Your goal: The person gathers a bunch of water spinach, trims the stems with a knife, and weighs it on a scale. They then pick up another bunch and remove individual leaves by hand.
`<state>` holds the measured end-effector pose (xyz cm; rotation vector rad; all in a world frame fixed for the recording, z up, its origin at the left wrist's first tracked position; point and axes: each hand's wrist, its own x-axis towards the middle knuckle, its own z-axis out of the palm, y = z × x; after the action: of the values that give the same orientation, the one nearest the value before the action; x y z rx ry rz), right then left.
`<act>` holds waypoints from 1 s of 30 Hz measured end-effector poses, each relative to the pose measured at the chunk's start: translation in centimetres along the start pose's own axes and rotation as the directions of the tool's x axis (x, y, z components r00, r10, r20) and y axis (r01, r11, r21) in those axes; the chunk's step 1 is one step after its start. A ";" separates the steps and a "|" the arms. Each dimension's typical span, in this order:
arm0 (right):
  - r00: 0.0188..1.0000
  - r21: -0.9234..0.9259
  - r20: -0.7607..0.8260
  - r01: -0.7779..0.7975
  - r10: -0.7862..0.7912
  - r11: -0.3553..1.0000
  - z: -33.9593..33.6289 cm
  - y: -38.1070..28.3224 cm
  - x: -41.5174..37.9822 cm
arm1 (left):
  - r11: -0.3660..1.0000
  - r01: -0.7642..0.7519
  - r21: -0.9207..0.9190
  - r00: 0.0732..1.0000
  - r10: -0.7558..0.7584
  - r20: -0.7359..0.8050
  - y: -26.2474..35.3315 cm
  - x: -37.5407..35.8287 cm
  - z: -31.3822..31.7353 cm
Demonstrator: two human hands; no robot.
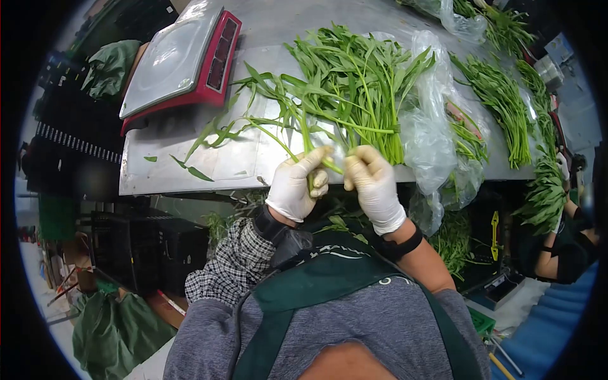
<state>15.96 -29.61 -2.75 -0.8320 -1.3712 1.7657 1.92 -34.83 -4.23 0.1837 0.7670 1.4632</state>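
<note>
My left hand (296, 183), in a white glove, is closed around a few water spinach stalks (306, 136). Their leafy ends spread up and left over the table, and a cut end pokes out toward the other hand. Beside it, my right hand (377, 190), also gloved, has its fingers pinched at the table's front edge. A blurred green stem shows at those fingertips. Just beyond both hands lies a large bunch of water spinach (354, 76), leaves pointing away and stems toward me.
A red scale (218, 63) with a metal plate stands at the left of the metal table (164, 168). Clear plastic bags (430, 139) lie right of the bunch, with another bundle of greens (500, 107) beyond. At far right a co-worker's gloved hand (562, 166) is by more greens.
</note>
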 end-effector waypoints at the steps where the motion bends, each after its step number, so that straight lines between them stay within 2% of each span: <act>1: 0.998 0.039 -0.060 0.024 -0.022 0.999 -0.5 -0.6 0.0 | 0.998 -0.028 -0.055 1.000 0.028 0.005 -0.2 0.3 -0.6; 2: 0.992 0.074 -0.122 0.050 -0.041 0.996 -1.3 -1.3 -0.2 | 0.993 -0.017 -0.118 0.998 0.010 -0.059 0.4 0.8 -1.4; 4: 0.998 0.101 -0.031 0.055 -0.053 0.993 -3.0 -4.3 -1.9 | 0.989 -0.029 -0.145 0.999 0.024 -0.030 0.7 0.5 -1.8; 5: 0.999 0.023 0.034 0.025 -0.026 0.999 -4.3 -6.2 -3.4 | 0.989 -0.026 -0.146 0.999 0.022 -0.029 0.9 0.4 -1.4; 6: 0.989 0.052 0.018 0.147 -0.148 0.988 -5.5 -7.4 -4.9 | 0.993 0.002 -0.116 1.000 -0.004 -0.012 0.9 -0.1 -0.9; 7: 0.955 0.259 0.013 0.281 -0.295 0.924 -7.0 -8.9 -5.8 | 0.996 0.028 -0.087 1.000 -0.027 0.007 0.8 -0.4 -0.8; 8: 0.859 0.456 -0.079 0.482 -0.505 0.748 -10.1 -8.9 -7.0 | 0.995 0.025 -0.092 1.000 -0.024 0.010 0.7 -0.3 -0.9; 9: 0.737 0.687 -0.181 0.568 -0.651 0.453 -9.7 -11.8 -7.5 | 0.996 0.030 -0.089 0.999 -0.027 0.040 0.6 -0.1 -1.2; 10: 0.694 0.725 -0.151 0.562 -0.704 0.399 -10.7 -13.6 -8.6 | 0.996 0.038 -0.086 0.997 -0.032 0.070 0.3 0.0 -1.5; 12: 0.707 0.718 -0.092 0.535 -0.702 0.444 -7.1 -13.1 -8.5 | 0.993 0.049 -0.103 0.994 -0.038 0.104 0.1 0.2 -1.8; 14: 0.916 0.411 -0.012 0.371 -0.402 0.833 -8.8 -8.2 -7.7 | 0.992 0.063 -0.105 0.990 -0.049 0.131 0.0 0.4 -2.0; 15: 0.975 -0.144 0.054 0.223 -0.218 0.964 -5.8 -8.8 -6.5 | 0.990 0.072 -0.124 0.988 -0.053 0.146 0.1 0.4 -2.2; 16: 0.936 -0.563 0.137 0.343 -0.325 0.752 -4.4 -7.5 -4.6 | 0.987 0.077 -0.140 0.986 -0.054 0.160 0.2 0.3 -2.4; 18: 0.842 -0.805 0.323 0.484 -0.432 0.343 -2.7 -3.8 -1.6 | 0.990 0.071 -0.124 0.989 -0.053 0.141 0.3 0.1 -2.5; 20: 0.865 -0.881 0.332 0.427 -0.377 0.203 -1.1 -1.2 -0.3 | 0.991 0.066 -0.115 0.990 -0.051 0.128 0.5 0.1 -2.5; 21: 0.898 -0.929 0.342 0.367 -0.275 0.044 -0.7 -0.4 0.3 | 0.994 0.052 -0.096 0.991 -0.039 0.129 0.5 0.0 -2.5; 23: 0.912 -0.941 0.311 0.335 -0.269 0.049 -0.6 0.0 0.9 | 0.996 0.036 -0.077 0.991 -0.026 0.133 0.6 -0.1 -2.4; 24: 0.925 -0.952 0.278 0.301 -0.260 0.053 -0.6 0.0 1.0 | 0.999 0.028 -0.026 0.996 -0.026 0.082 0.7 -0.3 -2.2; 25: 0.908 -0.920 0.238 0.324 -0.344 0.219 -0.7 -0.4 0.9 | 0.999 0.022 0.025 0.999 -0.023 0.034 0.8 -0.3 -1.9; 26: 0.907 -0.921 0.240 0.326 -0.347 0.214 -0.6 -0.9 0.8 | 1.000 0.019 0.024 0.999 -0.020 0.039 0.8 -0.3 -1.7; 28: 0.917 -0.834 0.185 0.337 -0.354 0.438 -0.1 -1.7 0.3 | 0.996 0.043 0.073 0.995 -0.049 0.089 0.5 -0.4 -1.5; 30: 0.914 -0.818 0.255 0.379 -0.317 0.433 0.5 -0.6 0.0 | 0.993 0.050 0.106 0.996 -0.057 0.064 0.3 -0.5 -0.8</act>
<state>15.66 -29.72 -2.03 -0.8698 -2.3304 0.6816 1.25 -35.52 -4.51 0.2878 0.7886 1.3604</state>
